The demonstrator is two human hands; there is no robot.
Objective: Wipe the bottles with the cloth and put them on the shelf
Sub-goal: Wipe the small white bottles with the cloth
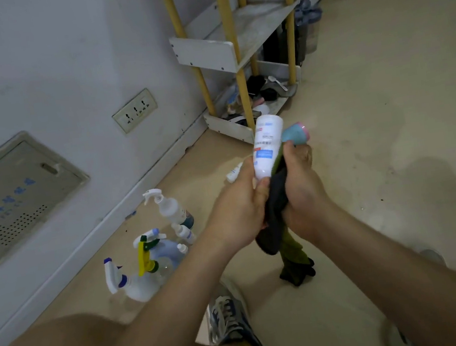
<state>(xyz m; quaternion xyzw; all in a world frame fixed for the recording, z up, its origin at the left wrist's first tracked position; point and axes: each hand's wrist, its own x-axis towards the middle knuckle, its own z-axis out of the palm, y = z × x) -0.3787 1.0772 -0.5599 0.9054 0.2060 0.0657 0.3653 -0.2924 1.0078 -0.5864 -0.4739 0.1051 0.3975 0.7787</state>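
Beige floor [389, 120], clustered spray bottles [144, 275], white shelf [204, 51] standing

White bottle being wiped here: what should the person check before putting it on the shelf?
1. Grip of the left hand on the white bottle: ok.
2. Contact of the dark cloth, held in the right hand, with the bottle: ok.
3. Whole bottle wiped: cannot tell.
4. Bare room on the shelf, middle board: ok.
5. Floor cleared of spray bottles: not ok.
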